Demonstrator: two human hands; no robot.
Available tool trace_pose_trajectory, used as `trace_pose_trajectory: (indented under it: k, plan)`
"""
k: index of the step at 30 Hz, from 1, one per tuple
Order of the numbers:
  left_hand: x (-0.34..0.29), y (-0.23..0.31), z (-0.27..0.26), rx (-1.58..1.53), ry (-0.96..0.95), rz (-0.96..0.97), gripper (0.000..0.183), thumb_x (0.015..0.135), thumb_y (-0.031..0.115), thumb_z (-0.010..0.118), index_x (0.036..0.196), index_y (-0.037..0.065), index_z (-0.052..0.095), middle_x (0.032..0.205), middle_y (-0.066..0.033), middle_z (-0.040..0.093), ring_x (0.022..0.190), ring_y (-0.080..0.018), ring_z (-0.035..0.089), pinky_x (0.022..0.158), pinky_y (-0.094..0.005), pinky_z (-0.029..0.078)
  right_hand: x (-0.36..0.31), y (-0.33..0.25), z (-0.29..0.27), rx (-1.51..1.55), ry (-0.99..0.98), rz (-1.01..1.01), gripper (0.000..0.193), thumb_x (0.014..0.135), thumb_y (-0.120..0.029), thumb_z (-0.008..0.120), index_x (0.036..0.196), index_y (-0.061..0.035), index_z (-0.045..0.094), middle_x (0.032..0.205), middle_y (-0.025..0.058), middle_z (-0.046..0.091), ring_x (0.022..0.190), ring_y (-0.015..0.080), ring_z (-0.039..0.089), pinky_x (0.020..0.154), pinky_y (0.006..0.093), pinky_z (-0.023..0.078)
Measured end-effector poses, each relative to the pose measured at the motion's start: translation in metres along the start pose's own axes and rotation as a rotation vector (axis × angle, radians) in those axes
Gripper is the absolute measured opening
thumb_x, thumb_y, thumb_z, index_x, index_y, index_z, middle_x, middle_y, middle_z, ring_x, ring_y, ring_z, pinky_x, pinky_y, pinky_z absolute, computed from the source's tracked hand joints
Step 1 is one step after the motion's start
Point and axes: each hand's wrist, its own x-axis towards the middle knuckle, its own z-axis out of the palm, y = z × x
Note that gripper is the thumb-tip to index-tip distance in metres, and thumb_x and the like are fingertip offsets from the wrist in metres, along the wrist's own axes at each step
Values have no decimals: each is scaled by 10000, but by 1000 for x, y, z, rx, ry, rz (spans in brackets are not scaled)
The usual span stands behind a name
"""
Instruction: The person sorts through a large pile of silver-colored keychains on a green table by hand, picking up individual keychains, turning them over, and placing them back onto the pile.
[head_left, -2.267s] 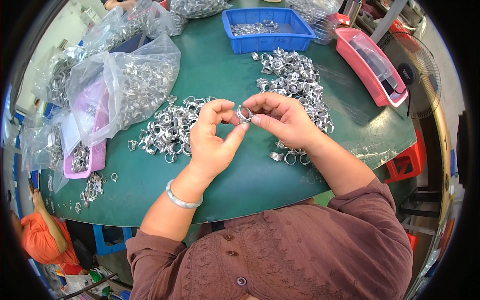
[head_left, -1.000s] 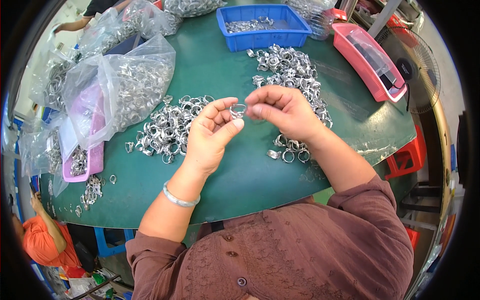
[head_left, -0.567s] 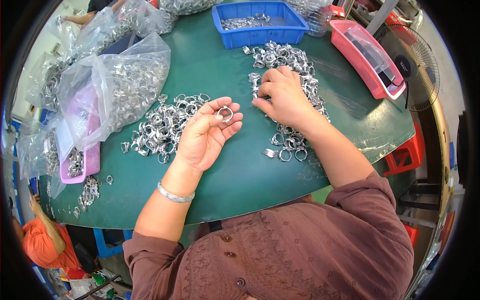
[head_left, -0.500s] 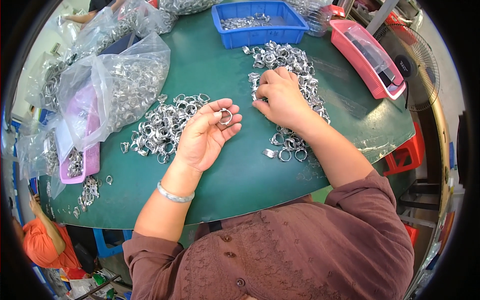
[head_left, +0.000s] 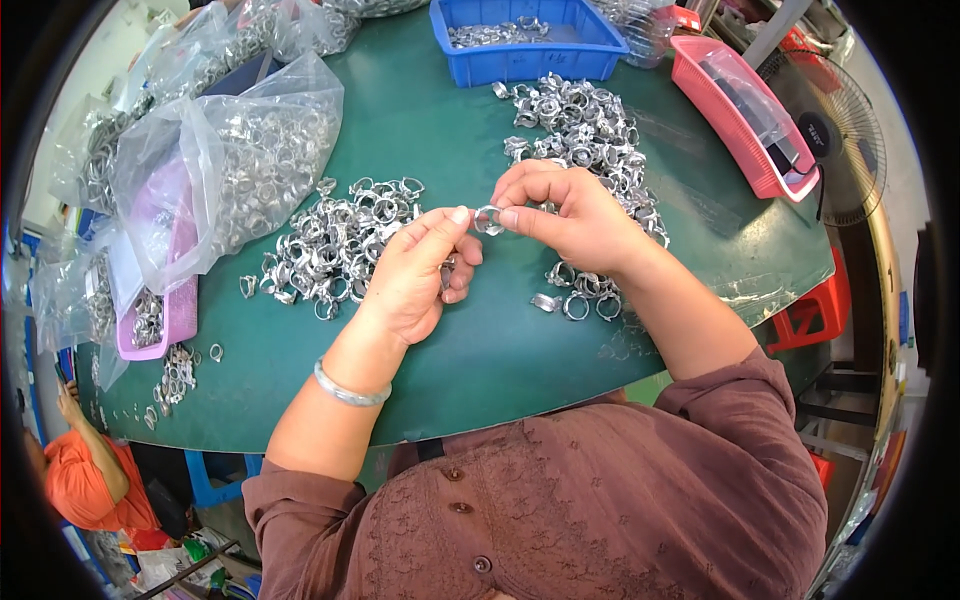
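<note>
Between my two hands is a silver metal ring (head_left: 487, 220). My right hand (head_left: 580, 215) pinches it between thumb and fingers. The thumb and forefinger of my left hand (head_left: 415, 275) meet at the ring's left side. Under my left hand's curled fingers a bit of another silver ring shows, mostly hidden. Left of that hand lies a heap of silver rings (head_left: 335, 245) on the green table (head_left: 480, 370). A second heap of rings (head_left: 590, 125) spreads behind and beneath my right hand, which hides part of it.
A blue tray (head_left: 535, 68) with some rings stands at the back. To its right is a pink basket (head_left: 735, 125), with a fan (head_left: 845, 140) beyond. Clear bags of rings (head_left: 270, 160) and a purple basket (head_left: 182, 315) crowd the left. Another person (head_left: 95, 480) is at far left.
My right hand has come off the right heap toward my left hand, now with a ring in its pinch. My left fingers have curled in, and its thumb and forefinger meet that ring.
</note>
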Motion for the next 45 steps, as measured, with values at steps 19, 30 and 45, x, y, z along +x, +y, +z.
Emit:
trace_pose_trajectory:
  k: [19,30,45]
  plan:
    - [1,-1,-1,-151,-218,60,292,912,208,507,1137,23,517,954,-93,615,707,-112,563,577,-218,443,0,-3,-3,-87,62,-257,69,760,-100,632,813,-57,647,850,35,591,816,203,542,823,335,388]
    - [3,-2,-6,-194,-256,69,301,919,180,486,1172,19,503,1008,-115,608,783,-133,580,665,-242,488,9,19,-26,-547,327,-181,109,773,-36,575,870,-26,623,869,75,586,835,208,537,742,314,423]
    - [3,-1,-9,-222,-238,44,322,927,204,460,1176,3,500,1009,-142,609,844,-181,604,750,-298,509,11,29,-22,-1030,225,-128,151,691,-103,667,836,-79,632,895,44,556,934,254,479,838,384,365]
